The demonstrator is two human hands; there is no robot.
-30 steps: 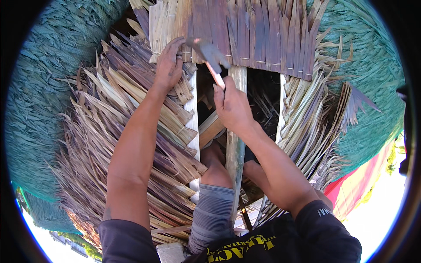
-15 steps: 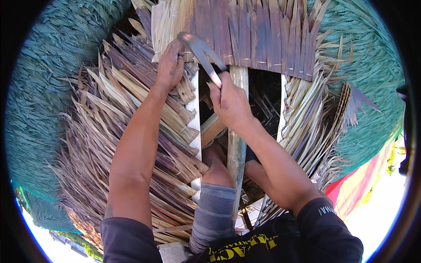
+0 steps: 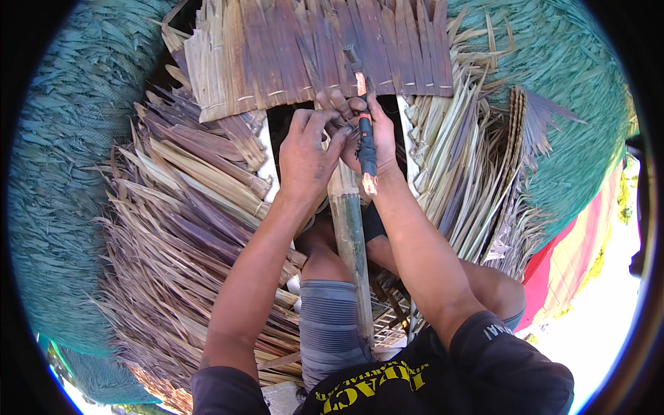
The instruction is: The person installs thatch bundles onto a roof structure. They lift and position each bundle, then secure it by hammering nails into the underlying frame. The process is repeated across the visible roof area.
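My right hand (image 3: 382, 142) is turned palm up above a bamboo pole. Across it lies a hand tool (image 3: 366, 142) with a worn handle wrapped in black tape, held by the thumb side; its head is hard to make out. My left hand (image 3: 310, 155) meets the right palm with thumb and fingers pinched together. Thin, dark, nail-like bits (image 3: 354, 128) show between the hands, too small to be sure of. Just beyond the hands is the lower edge of a brown palm-leaf thatch panel (image 3: 277, 66). The bamboo pole (image 3: 351, 235) runs below, between my legs.
Layered dry thatch slopes down on the left (image 3: 187, 242) and right (image 3: 463, 173), tied along white strips (image 3: 268, 159). A dark gap lies between them. Green-netted thatch bundles (image 3: 69, 173) stand at both sides, and red sheeting (image 3: 567, 263) hangs at the lower right.
My left hand has left the thatch panel and come right and down to my right hand. The right hand has turned palm up, the tool swinging upright. The view has shifted right.
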